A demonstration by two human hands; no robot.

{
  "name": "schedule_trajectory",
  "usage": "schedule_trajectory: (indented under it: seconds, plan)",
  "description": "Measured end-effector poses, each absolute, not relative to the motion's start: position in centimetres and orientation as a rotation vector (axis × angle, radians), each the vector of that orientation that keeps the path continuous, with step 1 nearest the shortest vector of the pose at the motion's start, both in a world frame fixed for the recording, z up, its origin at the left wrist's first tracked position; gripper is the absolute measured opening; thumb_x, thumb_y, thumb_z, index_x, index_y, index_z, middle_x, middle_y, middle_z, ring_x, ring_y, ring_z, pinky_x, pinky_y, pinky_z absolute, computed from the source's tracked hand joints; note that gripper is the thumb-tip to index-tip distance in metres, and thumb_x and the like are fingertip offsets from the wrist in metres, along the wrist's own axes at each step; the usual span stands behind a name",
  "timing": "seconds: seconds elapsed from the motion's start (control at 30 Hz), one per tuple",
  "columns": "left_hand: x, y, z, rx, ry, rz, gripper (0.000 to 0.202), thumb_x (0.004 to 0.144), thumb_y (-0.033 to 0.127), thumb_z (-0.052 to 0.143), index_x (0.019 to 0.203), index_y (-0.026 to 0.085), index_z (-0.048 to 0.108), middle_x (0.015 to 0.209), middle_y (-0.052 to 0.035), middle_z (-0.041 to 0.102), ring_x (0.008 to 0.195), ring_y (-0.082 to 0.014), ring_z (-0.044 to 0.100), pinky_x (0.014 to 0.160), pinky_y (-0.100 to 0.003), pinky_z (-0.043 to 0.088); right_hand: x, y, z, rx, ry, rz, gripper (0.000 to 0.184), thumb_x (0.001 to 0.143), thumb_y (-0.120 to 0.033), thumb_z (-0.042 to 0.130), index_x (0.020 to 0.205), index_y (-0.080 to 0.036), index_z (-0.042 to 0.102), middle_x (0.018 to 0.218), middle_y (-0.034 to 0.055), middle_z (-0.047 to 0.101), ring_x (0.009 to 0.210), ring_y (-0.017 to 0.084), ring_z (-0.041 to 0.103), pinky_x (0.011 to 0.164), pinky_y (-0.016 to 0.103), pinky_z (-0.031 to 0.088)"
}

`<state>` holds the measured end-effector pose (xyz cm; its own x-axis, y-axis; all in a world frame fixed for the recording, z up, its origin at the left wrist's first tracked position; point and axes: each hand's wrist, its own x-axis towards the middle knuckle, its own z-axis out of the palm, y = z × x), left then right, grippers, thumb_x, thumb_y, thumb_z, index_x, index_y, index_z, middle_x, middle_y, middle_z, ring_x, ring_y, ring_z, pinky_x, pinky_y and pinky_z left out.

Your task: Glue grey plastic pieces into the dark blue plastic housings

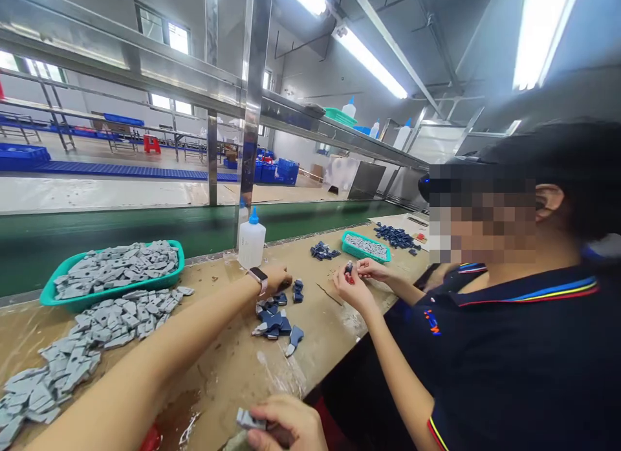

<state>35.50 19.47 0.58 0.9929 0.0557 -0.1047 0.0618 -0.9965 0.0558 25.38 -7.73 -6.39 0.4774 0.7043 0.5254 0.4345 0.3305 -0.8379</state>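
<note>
My left arm stretches across the bench, a watch on its wrist. My left hand [275, 277] rests knuckles-up at the far edge of a small heap of dark blue parts [272, 321]. Its fingers are curled, and what they hold, if anything, is hidden. My right hand [286, 426], at the bottom edge, is closed on a grey plastic part [248, 418]. A loose pile of grey parts [92, 338] lies to the left. Behind that pile is a teal tray [48, 296] heaped with more of them.
A white squeeze bottle [251, 242] with a blue cap stands behind my left hand, beside a steel post. A green conveyor belt [145, 228] runs along the back. At the right sits a co-worker in a dark shirt, whose hands [359, 279] hold a small part. Beyond them is a second teal tray [366, 246].
</note>
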Motion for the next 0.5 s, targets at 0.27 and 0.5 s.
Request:
schedule_trajectory:
  seconds: [0.27,0.5]
  plan:
    - [29.6,19.9,3.3,2.886,0.355,0.188,0.026,0.089,0.033,0.063,0.105,0.012,0.061,0.116,-0.0102,0.058,0.108,-0.0251,0.055,0.094,-0.046,0.045,22.4,-6.2,-2.3,-1.541,-1.187,0.464,0.026,0.075,0.0,0.071,0.089,-0.021,0.078,0.084,0.0039,0.074,0.078,0.019,0.069,0.071,0.028,0.055]
    - [9.0,14.1,8.7,2.495,0.647,0.525,0.032,0.095,0.045,0.042,0.098,0.017,0.057,0.09,-0.0033,0.063,0.078,-0.0169,0.058,0.075,-0.028,0.045,19.2,-5.1,-4.4,-1.541,-1.417,0.377,0.02,0.077,-0.001,0.069,0.084,-0.018,0.077,0.082,0.0063,0.073,0.081,0.023,0.062,0.072,0.035,0.051]
